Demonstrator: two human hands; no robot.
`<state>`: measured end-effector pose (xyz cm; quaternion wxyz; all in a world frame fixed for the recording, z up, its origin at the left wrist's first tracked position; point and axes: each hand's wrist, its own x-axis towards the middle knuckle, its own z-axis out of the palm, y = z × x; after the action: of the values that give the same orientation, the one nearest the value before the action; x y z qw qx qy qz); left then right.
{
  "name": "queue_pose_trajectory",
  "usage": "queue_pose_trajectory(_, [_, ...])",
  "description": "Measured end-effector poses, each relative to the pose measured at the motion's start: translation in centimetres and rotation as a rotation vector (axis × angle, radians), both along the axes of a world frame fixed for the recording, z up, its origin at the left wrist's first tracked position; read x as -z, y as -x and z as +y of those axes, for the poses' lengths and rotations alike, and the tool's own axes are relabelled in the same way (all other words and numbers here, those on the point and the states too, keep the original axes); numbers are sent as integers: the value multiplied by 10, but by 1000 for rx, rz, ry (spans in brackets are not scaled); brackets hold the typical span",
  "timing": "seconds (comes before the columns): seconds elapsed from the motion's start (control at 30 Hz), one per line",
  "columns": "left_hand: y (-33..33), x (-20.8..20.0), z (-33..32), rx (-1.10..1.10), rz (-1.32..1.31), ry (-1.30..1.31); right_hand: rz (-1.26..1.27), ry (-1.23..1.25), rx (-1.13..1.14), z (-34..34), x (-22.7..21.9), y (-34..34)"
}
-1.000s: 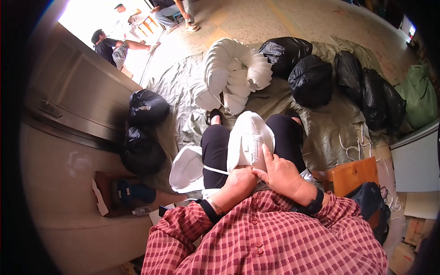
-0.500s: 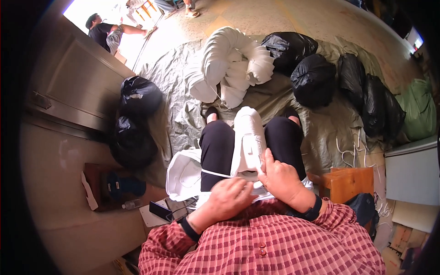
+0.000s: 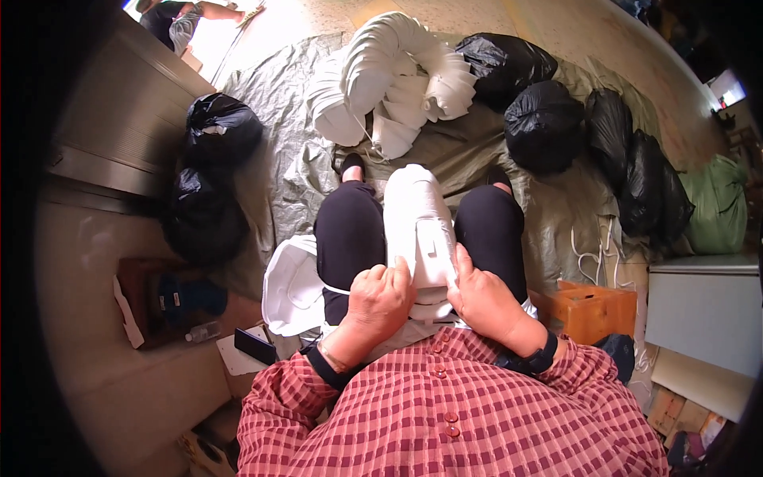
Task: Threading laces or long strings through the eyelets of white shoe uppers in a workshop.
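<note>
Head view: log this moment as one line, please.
left hand: on white stack | right hand: gripping stack's right side | stack: lengthwise between the knees | nearby: white pile, black bags, orange box

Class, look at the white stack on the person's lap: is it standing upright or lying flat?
Lying flat. The white stack rests lengthwise between the thighs, both hands, left hand and right hand, on its near end.

A grey-green tarp [image 3: 469,151] covers the tan floor [image 3: 556,32]. Black bags [image 3: 548,123] line the tarp's far and right edges. A grey wall [image 3: 119,119] runs left; daylight enters at the far-left corner.
</note>
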<state>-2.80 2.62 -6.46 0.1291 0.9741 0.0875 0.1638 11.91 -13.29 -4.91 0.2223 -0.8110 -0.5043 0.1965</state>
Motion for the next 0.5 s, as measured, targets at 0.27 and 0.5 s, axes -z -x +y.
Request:
queue_pose_trajectory(0.27, [0,-22,-9,-80,92,51,218,1,15,-5,-11,-16])
queue_pose_trajectory(0.5, [-10,-49,-50,329,54,236,428,-137,341,-39,-58,-43])
